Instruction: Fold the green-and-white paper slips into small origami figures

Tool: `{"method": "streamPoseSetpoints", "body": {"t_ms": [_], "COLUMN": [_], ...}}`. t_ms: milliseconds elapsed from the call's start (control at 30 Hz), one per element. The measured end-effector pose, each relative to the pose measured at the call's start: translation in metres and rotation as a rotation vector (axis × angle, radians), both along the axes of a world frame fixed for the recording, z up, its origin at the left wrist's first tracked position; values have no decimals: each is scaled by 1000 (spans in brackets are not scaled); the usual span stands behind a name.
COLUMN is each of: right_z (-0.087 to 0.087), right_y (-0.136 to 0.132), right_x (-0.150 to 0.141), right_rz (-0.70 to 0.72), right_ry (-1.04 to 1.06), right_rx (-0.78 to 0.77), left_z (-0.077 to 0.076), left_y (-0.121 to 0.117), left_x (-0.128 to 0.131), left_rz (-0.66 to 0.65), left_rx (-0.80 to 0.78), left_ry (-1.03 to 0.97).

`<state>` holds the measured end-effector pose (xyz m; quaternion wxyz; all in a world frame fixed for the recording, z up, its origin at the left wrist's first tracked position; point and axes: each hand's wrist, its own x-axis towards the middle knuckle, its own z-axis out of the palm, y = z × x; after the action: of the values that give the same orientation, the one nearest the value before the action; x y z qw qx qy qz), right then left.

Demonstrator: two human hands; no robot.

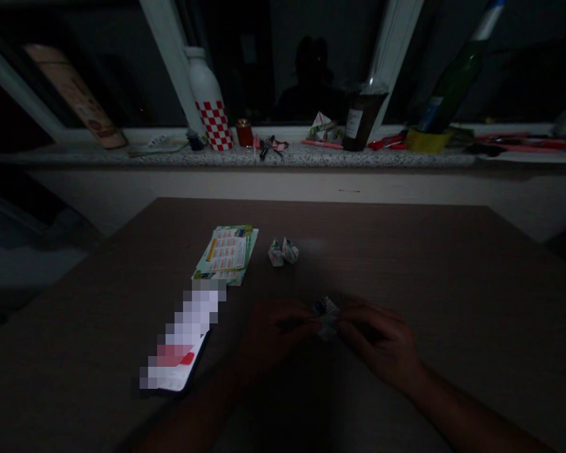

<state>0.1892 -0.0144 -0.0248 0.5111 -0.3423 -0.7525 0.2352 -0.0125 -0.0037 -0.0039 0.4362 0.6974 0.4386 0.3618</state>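
Observation:
My left hand (280, 330) and my right hand (380, 333) pinch a small piece of folded printed paper (327, 318) from its two sides, a little above the table. The light is dim, so the exact folds cannot be made out. Just beyond my hands a finished-looking folded paper piece (283, 251) with pointed tips stands on the table. To its left lies a stack of printed paper sheets (226, 255), green-edged with rows of red print. A lit phone (182, 365) rests nearer me, left of my left hand, its screen partly blurred out.
The brown table (405, 251) meets a wall below a stone windowsill (287, 156). Along the sill stand a checkered white bottle (212, 107), a pink thermos (75, 97), a dark drink cup (361, 119) and a green bottle (455, 78), among small clutter.

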Motion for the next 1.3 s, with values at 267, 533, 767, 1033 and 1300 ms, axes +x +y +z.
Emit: {"method": "streamPoseSetpoints", "body": {"t_ms": [267, 533, 767, 1033, 1300], "right_z": [-2, -7, -5, -5, -2], "right_y": [1, -1, -1, 0, -1], "right_x": [-4, -3, -5, -6, -6], "right_rz": [-135, -131, -107, -26, 38], "right_ry": [83, 36, -6, -53, -52], "right_rx": [-100, -86, -26, -117, -120], "left_z": [-3, -2, -1, -7, 3], "left_y": [1, -1, 1, 0, -1], "left_x": [5, 4, 6, 6, 2], "left_rz": [223, 85, 24, 22, -78], "left_rx": [-223, -248, -112, -72, 12], "left_ry": [-112, -186, -138, -114, 3]}}
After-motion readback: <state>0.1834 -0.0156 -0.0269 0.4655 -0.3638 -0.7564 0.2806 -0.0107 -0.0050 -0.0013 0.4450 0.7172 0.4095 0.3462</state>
